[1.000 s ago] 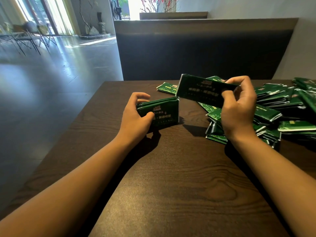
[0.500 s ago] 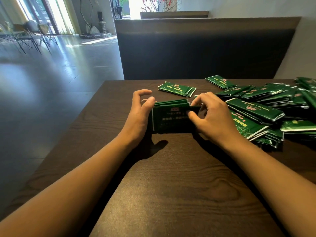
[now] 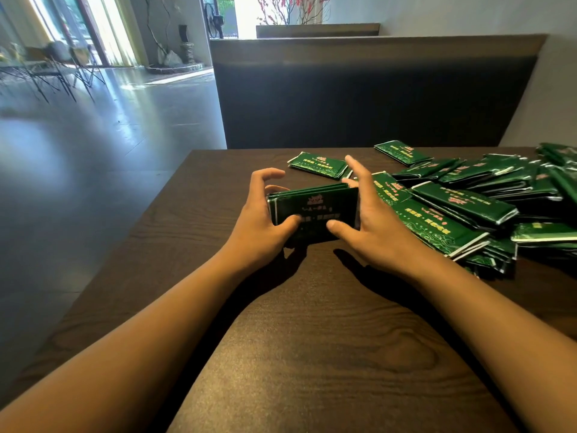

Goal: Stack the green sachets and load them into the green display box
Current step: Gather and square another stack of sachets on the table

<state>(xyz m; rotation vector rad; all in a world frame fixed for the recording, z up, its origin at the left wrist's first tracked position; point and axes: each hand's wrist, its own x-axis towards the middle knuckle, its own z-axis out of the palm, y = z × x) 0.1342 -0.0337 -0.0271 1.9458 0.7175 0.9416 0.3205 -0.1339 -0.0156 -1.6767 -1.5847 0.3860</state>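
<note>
Daylight floods from windows [image 3: 103, 29] far left, blown out; glare streaks floor [image 3: 125, 98]. Table [image 3: 312, 354] dim, forearm shadows soft. Wide-angle bending at edges; background slightly soft.

the pile of sachets [image 3: 487, 195] runs off the right edge, and the stack [image 3: 315, 210] print is blurred.
</note>
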